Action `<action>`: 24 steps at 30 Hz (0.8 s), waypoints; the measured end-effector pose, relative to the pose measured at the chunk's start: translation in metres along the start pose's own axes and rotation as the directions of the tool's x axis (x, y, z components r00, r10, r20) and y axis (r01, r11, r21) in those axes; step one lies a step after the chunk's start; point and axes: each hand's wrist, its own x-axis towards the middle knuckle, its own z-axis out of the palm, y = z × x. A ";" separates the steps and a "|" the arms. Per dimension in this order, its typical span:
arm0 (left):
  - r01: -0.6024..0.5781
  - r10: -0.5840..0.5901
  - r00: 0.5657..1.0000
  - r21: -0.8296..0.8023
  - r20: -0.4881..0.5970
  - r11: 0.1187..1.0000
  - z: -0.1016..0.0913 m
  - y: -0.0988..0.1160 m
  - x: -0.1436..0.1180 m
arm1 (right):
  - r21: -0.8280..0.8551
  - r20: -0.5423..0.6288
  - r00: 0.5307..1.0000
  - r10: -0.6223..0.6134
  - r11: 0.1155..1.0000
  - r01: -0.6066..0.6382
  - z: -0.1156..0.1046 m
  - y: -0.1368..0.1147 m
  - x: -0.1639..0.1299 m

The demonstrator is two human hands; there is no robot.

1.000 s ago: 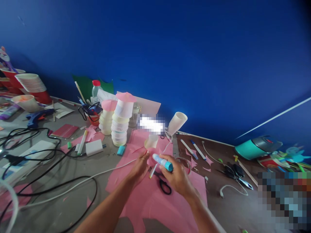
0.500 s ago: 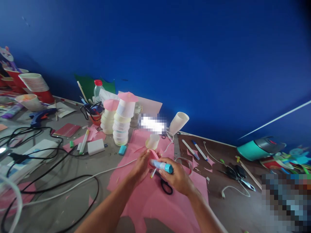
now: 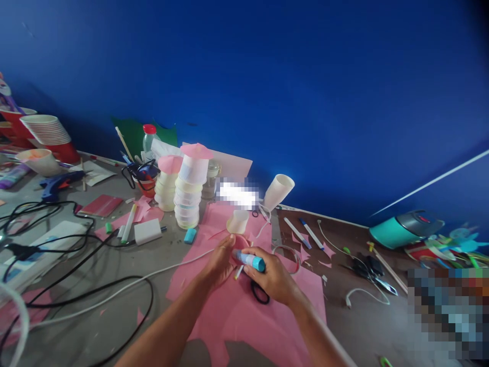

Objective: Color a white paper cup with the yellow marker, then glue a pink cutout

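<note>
My right hand (image 3: 275, 275) is closed around a glue stick (image 3: 252, 261) with a blue base, its far end at a curved pink paper piece (image 3: 240, 240). My left hand (image 3: 218, 264) pinches that paper between thumb and fingers; part of it is hidden by the hand. Just beyond the hands stands a small white paper cup (image 3: 239, 223). Under them lies a large pink paper sheet (image 3: 244, 321), with a black scissors handle (image 3: 260, 293) beside my right wrist. A blue cap (image 3: 190, 235) rests to the left.
Two stacks of white cups (image 3: 188, 199) with pink tops stand at the back left. Black cables (image 3: 95, 290) and a white charger (image 3: 147, 232) lie on the left. Markers (image 3: 312, 234), a white cup (image 3: 279, 191) and a teal bottle (image 3: 391, 232) are on the right.
The glue stick in my right hand has shifted slightly left across the pink paper, and the paper now sits flatter in my left hand. The whole view has moved a little.
</note>
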 end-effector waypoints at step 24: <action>0.124 -0.111 0.991 -0.193 0.075 0.973 -0.005 -0.002 0.004 | -0.131 -0.255 0.943 -0.215 0.974 0.186 0.016 0.015 0.004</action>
